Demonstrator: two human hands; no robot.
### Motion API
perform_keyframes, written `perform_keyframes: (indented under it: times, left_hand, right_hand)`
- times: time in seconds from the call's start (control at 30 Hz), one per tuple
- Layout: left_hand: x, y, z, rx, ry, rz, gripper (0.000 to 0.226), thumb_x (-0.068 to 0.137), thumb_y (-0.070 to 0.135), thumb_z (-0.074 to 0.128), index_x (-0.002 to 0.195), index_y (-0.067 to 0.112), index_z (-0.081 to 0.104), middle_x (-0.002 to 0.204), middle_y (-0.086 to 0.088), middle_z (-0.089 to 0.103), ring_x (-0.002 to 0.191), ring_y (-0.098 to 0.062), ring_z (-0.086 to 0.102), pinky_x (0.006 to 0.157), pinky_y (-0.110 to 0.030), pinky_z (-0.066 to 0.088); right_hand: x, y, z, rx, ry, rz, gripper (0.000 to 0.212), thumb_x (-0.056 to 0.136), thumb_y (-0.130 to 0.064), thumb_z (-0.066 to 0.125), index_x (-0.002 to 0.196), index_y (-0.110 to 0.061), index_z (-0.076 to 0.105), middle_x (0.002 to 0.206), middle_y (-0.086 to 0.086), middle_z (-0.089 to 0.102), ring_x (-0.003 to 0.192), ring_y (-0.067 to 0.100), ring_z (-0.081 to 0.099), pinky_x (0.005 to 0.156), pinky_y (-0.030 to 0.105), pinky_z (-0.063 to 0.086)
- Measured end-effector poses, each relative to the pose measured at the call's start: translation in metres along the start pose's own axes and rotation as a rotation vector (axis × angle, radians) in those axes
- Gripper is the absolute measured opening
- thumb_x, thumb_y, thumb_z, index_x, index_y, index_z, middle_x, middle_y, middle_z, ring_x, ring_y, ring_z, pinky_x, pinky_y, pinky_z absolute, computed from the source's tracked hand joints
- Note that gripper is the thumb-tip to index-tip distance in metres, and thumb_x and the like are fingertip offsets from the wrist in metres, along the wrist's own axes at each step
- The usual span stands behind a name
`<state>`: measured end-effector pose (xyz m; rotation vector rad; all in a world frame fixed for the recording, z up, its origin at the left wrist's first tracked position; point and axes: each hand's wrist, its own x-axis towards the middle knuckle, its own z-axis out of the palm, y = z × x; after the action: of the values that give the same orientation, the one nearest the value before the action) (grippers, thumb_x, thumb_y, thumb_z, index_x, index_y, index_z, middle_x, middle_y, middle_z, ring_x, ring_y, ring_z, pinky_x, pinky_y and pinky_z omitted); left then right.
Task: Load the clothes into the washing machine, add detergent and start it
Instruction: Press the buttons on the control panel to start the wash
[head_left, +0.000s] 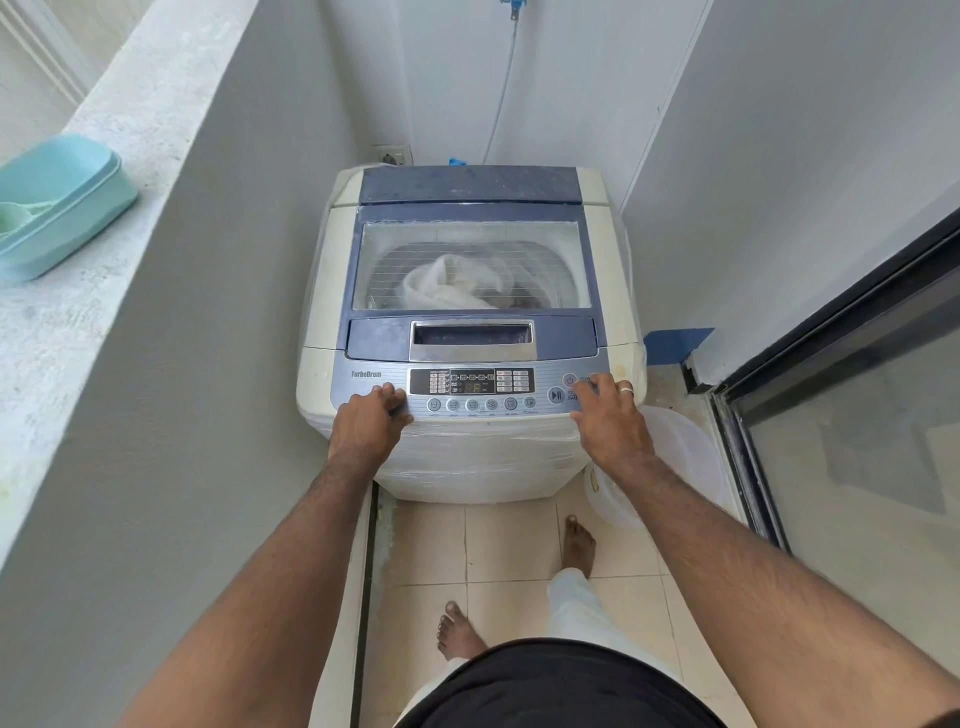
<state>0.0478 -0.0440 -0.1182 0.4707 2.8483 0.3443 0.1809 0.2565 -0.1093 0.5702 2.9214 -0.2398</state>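
Both hands rested on the washer's (467, 457) panel (545, 410): left hand (370, 418) loosely curled, empty; right hand (609, 415) flat beside the buttons. Clothes (452, 288) lay under the closed lid (470, 208).

**Bare arms, bare feet, one ring**

Both forearms are bare to the elbow, with dark hair along them and no sleeves in view; the right hand (610, 423) wears a plain silver ring (627, 389) on one finger; the left hand (370, 418) wears nothing; a black top (561, 686) covers the torso; pale, loose trousers (574, 597) reach the ankles; both feet are bare.
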Motion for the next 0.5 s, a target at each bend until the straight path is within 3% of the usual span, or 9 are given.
perform_keyframes:
  times: [0.5]
  left_hand:
    - [-0.0003,-0.0010,0.0017,-0.006,-0.003,-0.012,0.030,0.096,0.040,0.064,0.114,0.016,0.062,0.112,-0.003,0.071,0.101,-0.030,0.066,0.087,-0.041,0.053]
  right_hand:
    - [-0.0011,0.0002,-0.0008,0.000,0.008,-0.007,0.045,0.101,-0.025,0.057,0.144,-0.017,0.044,0.142,0.009,0.042,0.126,0.029,0.041,0.094,0.042,0.053]
